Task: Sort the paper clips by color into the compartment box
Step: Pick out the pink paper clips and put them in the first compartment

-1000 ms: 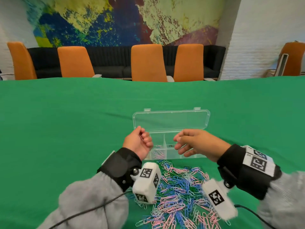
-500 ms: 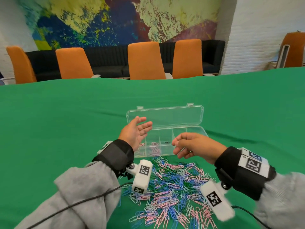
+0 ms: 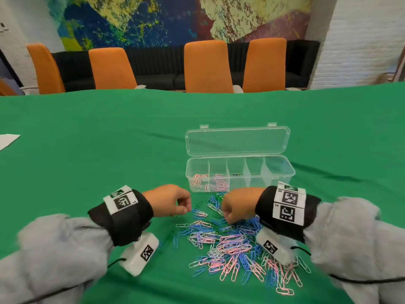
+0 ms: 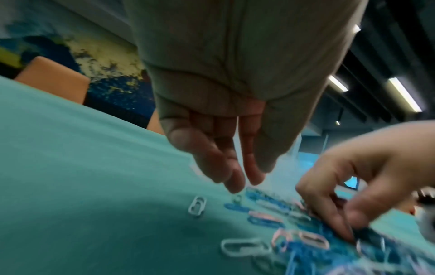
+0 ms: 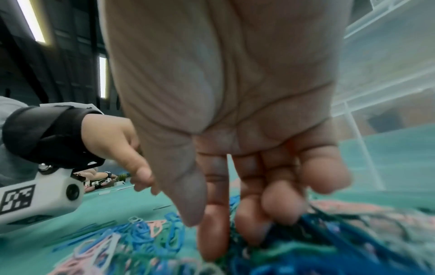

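Note:
A clear compartment box (image 3: 280, 172) stands open on the green table, its lid (image 3: 237, 141) tipped back. Pink clips lie in its two leftmost compartments (image 3: 200, 179). In front of it spreads a pile of pink, blue, white and green paper clips (image 3: 230, 242). My left hand (image 3: 186, 210) reaches down at the pile's left edge, fingers (image 4: 235, 184) fairly straight and apart from the thumb, tips at a blue clip (image 3: 196, 210). My right hand (image 3: 228, 218) is curled down on the pile's far side, its fingertips (image 5: 212, 247) among blue clips (image 5: 329, 228). Whether it pinches one is hidden.
A white sheet (image 3: 7, 140) lies at the table's left edge. Orange chairs (image 3: 207, 66) and a black sofa stand beyond the far edge. Green cloth (image 3: 98, 150) stretches left and right of the box. A lone white clip (image 4: 197, 205) lies left of the pile.
Both hands have dropped from above the box to the pile of clips. The left hand, spread open before, now points its fingers down at the table.

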The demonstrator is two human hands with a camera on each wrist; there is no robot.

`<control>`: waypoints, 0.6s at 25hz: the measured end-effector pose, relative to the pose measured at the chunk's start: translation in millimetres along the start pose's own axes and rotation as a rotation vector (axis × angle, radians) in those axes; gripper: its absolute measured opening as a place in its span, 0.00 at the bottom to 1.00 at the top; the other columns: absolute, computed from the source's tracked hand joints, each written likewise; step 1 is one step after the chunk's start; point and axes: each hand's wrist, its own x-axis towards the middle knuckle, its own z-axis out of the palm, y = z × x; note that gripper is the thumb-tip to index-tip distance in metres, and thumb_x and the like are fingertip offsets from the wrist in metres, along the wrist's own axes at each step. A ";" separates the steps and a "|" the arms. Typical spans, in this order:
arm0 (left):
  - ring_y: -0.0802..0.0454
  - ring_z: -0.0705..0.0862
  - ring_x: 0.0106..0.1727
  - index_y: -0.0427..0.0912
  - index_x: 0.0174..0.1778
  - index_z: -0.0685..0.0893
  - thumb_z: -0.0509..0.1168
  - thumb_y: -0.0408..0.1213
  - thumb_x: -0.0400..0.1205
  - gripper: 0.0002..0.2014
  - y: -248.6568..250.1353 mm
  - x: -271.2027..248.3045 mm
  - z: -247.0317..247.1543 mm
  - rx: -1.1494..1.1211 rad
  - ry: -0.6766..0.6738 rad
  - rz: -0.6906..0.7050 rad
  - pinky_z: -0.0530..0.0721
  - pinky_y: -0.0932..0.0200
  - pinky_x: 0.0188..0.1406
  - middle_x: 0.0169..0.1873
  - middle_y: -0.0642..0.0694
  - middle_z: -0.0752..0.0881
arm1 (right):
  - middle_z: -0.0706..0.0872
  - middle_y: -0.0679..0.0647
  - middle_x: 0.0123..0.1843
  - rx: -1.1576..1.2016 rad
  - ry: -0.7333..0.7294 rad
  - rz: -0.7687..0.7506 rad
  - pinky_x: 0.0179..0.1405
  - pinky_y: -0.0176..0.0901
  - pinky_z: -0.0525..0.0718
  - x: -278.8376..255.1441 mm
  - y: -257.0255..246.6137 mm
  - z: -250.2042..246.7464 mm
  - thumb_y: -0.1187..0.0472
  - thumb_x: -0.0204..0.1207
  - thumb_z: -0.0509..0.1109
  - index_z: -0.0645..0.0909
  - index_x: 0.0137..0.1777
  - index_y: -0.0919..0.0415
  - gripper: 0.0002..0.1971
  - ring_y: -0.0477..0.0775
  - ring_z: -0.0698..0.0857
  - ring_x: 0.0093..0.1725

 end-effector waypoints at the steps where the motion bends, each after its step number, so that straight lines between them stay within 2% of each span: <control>1: 0.68 0.78 0.33 0.45 0.50 0.85 0.65 0.36 0.80 0.06 2.9 2.0 2.9 0.067 -0.018 0.003 0.73 0.71 0.36 0.41 0.53 0.84 | 0.78 0.53 0.39 -0.058 0.023 0.019 0.38 0.37 0.71 0.4 -2.4 -3.2 0.61 0.81 0.62 0.78 0.48 0.57 0.04 0.54 0.76 0.44; 3: 0.57 0.79 0.41 0.43 0.52 0.84 0.67 0.40 0.79 0.08 10.6 8.6 9.6 0.120 -0.050 -0.011 0.73 0.65 0.38 0.42 0.51 0.84 | 0.81 0.56 0.45 -0.060 0.116 0.020 0.44 0.39 0.70 7.6 -9.3 -8.0 0.62 0.80 0.61 0.79 0.49 0.58 0.05 0.54 0.76 0.45; 5: 0.54 0.78 0.42 0.42 0.52 0.84 0.70 0.44 0.78 0.11 18.0 16.0 16.8 0.141 -0.065 -0.038 0.71 0.67 0.33 0.40 0.52 0.81 | 0.84 0.58 0.50 0.011 0.188 0.014 0.44 0.40 0.71 23.5 -19.7 -9.9 0.62 0.78 0.63 0.81 0.55 0.62 0.09 0.54 0.76 0.46; 6: 0.54 0.78 0.42 0.41 0.52 0.84 0.70 0.45 0.78 0.13 20.3 19.6 19.8 0.149 -0.073 -0.049 0.69 0.68 0.32 0.40 0.51 0.81 | 0.84 0.58 0.49 0.009 0.189 0.021 0.43 0.40 0.72 33.3 -25.6 -10.1 0.61 0.78 0.64 0.82 0.56 0.63 0.10 0.55 0.77 0.45; 8: 0.52 0.78 0.41 0.40 0.51 0.85 0.70 0.44 0.78 0.12 21.7 24.1 23.1 0.170 -0.087 -0.061 0.68 0.66 0.30 0.40 0.48 0.82 | 0.81 0.56 0.39 -0.066 0.124 0.055 0.35 0.39 0.74 50.6 -35.7 -9.9 0.59 0.77 0.67 0.82 0.51 0.64 0.09 0.57 0.78 0.43; 9: 0.51 0.78 0.41 0.39 0.50 0.85 0.69 0.42 0.78 0.10 20.8 24.6 23.0 0.167 -0.090 -0.063 0.69 0.64 0.30 0.40 0.47 0.84 | 0.77 0.54 0.33 -0.113 0.093 0.072 0.31 0.39 0.73 55.9 -38.3 -10.5 0.59 0.77 0.68 0.81 0.48 0.63 0.07 0.57 0.78 0.42; 11: 0.53 0.78 0.39 0.38 0.49 0.86 0.69 0.38 0.78 0.08 16.4 23.1 21.7 0.113 -0.102 -0.056 0.72 0.62 0.32 0.37 0.48 0.84 | 0.73 0.52 0.30 -0.153 0.055 0.092 0.34 0.41 0.74 59.4 -37.6 -11.8 0.59 0.77 0.69 0.80 0.42 0.63 0.07 0.56 0.77 0.42; 12: 0.54 0.77 0.36 0.38 0.48 0.86 0.70 0.37 0.78 0.07 14.5 21.6 21.3 0.071 -0.106 -0.050 0.72 0.63 0.32 0.34 0.50 0.82 | 0.74 0.52 0.31 -0.145 0.046 0.102 0.38 0.41 0.74 58.1 -34.3 -12.2 0.58 0.77 0.69 0.79 0.40 0.62 0.08 0.56 0.77 0.42; 15: 0.62 0.73 0.29 0.44 0.41 0.83 0.70 0.37 0.78 0.03 10.8 17.5 21.3 -0.020 -0.105 -0.029 0.70 0.69 0.30 0.28 0.57 0.77 | 0.79 0.55 0.40 -0.046 0.075 0.148 0.43 0.41 0.76 47.8 -18.1 -12.7 0.59 0.77 0.69 0.78 0.43 0.61 0.05 0.55 0.77 0.44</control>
